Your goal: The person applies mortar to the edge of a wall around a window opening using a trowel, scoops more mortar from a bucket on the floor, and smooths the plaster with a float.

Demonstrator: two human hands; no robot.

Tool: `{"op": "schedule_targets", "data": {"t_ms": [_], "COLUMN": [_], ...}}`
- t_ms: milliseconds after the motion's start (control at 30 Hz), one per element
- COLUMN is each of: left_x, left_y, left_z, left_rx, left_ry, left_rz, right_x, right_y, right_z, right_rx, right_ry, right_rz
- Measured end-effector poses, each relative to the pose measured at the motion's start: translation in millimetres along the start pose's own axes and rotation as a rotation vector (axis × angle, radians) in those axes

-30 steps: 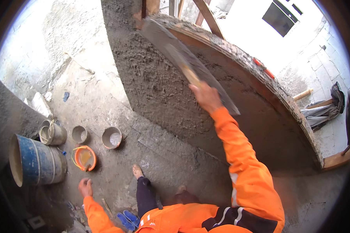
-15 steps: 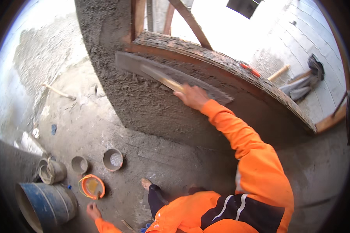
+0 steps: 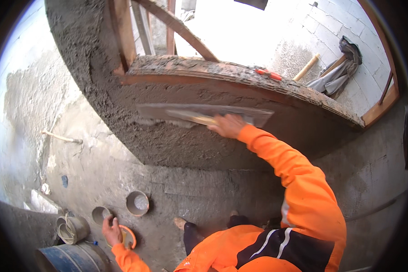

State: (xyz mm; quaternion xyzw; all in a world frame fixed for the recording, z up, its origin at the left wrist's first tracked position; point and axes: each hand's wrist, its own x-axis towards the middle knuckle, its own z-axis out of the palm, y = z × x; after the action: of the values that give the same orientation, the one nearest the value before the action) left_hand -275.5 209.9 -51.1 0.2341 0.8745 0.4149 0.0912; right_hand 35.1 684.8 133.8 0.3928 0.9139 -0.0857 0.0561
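Note:
My right hand (image 3: 228, 125) is closed round the pale wooden handle of a long plastering float (image 3: 254, 113). The float's blade lies almost level along the wet grey plaster wall (image 3: 186, 145), below the window sill (image 3: 190, 68). My left hand (image 3: 112, 231) hangs low on the left, its fingers loosely bent and apart with nothing in them. Beneath it, in part hidden by it, is an orange bucket (image 3: 132, 236).
Small round buckets (image 3: 137, 202) of grey mix stand on the floor, along with a grey pail (image 3: 73, 229) and a blue drum (image 3: 75, 259). On the sill lies a red-handled tool (image 3: 268, 74). A stick-handled tool (image 3: 62, 137) rests on the floor at left.
The float in my right hand has turned from a steep slant to nearly level against the wall. My left hand has risen over the orange bucket. The view has shifted.

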Motion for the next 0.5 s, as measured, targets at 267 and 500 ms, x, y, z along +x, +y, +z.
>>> {"op": "schedule_targets", "data": {"t_ms": [267,500], "left_x": [12.6,5.3], "left_y": [297.5,599.9], "left_z": [-14.6,177.6], "left_rx": [-0.104,-0.018], "left_ry": [0.03,-0.386], "left_rz": [0.576,1.317], "right_x": [-63.3,-145.3], "right_y": [78.9,201.1], "right_z": [-49.6,109.8], "right_rx": [-0.037,0.075], "right_ry": [0.204,-0.188], "right_rz": [-0.139,0.19]}}
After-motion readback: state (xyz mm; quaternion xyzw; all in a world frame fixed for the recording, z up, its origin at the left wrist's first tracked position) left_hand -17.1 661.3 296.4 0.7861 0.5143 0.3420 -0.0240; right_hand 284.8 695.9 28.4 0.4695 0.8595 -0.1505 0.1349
